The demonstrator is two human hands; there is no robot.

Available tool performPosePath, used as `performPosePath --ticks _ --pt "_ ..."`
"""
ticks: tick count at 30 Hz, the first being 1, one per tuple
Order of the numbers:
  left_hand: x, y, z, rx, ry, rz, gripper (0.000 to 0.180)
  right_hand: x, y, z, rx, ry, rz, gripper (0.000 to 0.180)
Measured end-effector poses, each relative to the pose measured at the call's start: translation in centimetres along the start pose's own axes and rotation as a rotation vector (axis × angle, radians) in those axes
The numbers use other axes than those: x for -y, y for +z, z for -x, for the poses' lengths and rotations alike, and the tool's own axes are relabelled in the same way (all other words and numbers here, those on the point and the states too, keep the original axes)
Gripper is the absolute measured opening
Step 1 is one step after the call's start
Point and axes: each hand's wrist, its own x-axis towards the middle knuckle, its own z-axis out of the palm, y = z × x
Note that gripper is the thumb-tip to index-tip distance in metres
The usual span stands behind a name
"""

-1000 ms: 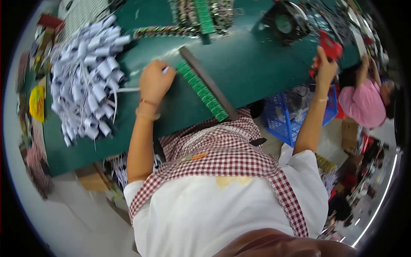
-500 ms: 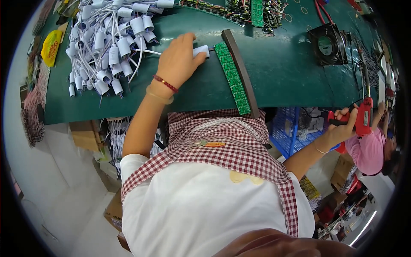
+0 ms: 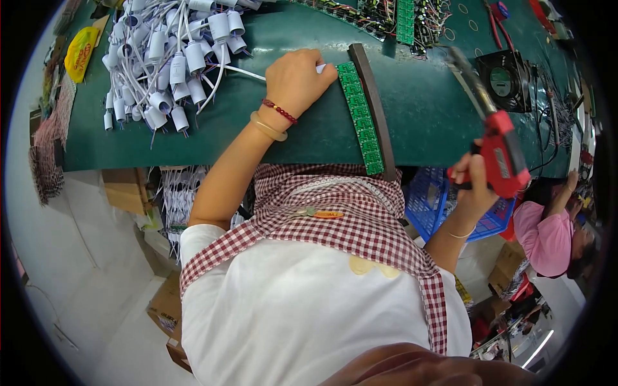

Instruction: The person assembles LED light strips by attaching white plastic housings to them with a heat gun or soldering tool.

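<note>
My left hand (image 3: 295,80) is closed round a white plastic cylinder with a cable (image 3: 248,74). Most of the cylinder is hidden, and its end sits at the top of a green circuit board strip (image 3: 359,116). That strip lies along a dark bar (image 3: 373,106) reaching the table's near edge. My right hand (image 3: 475,183) grips a red and black soldering gun (image 3: 502,154), its metal barrel pointing up and left over the table; motion blurs the tip.
A heap of white cabled cylinders (image 3: 161,71) covers the table's left. Wired green boards (image 3: 405,22) lie at the back. A black fan (image 3: 502,80) stands at right, near cords. A blue basket (image 3: 425,202) is below the table edge. A person in pink (image 3: 547,231) is at far right.
My right hand has swung the soldering gun leftward toward the circuit board strip. My left hand has shifted slightly right in the picture, covering more of the white cylinder.
</note>
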Motion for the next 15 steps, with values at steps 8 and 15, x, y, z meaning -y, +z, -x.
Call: performPosePath --ticks 8,15 --pt "-0.1 1.5 0.7 -0.229 0.093 0.089 0.021 -1.4 4.7 -0.6 0.233 0.304 0.174 0.015" --pt "-0.4 1.4 0.7 -0.232 0.115 0.06 0.017 -2.0 5.3 -0.5 0.304 0.334 0.251 0.014"
